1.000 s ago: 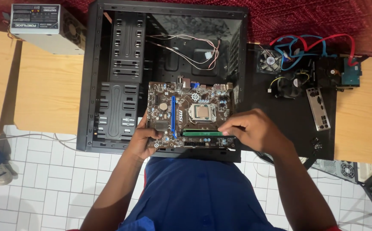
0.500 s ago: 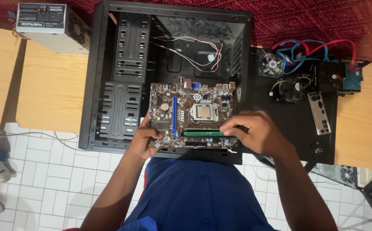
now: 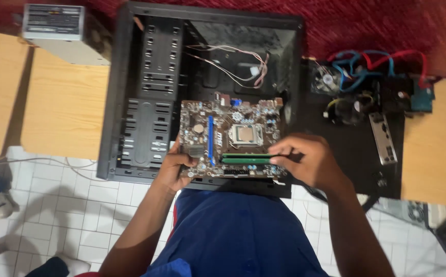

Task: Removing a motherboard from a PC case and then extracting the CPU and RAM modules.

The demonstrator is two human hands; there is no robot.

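1. Since the earlier frames, the right hand (image 3: 310, 166) has been shifting a little along the near edge of the motherboard (image 3: 230, 138), with its fingertips now pinching at the right end of the green memory stick (image 3: 247, 158); the left hand (image 3: 174, 166) is staying at the board's near-left corner.
2. The motherboard is lying flat over the front lip of the open black computer case (image 3: 202, 97), its long axis running left to right, the processor socket (image 3: 244, 134) facing up near the middle.
3. The memory stick is lying parallel to the board's near edge, long axis left to right, standing on edge in its slot.
4. The left hand is gripping the board's corner, thumb on top, fingers curled beneath.
5. The right hand is closing thumb and forefinger on the stick's end, the other fingers loosely bent.
6. A grey power supply (image 3: 54, 31) is sitting on the wooden table (image 3: 64, 102) to the left; a cooling fan (image 3: 328, 79), coloured cables (image 3: 377, 59) and a metal port shield (image 3: 382, 138) are lying to the right.
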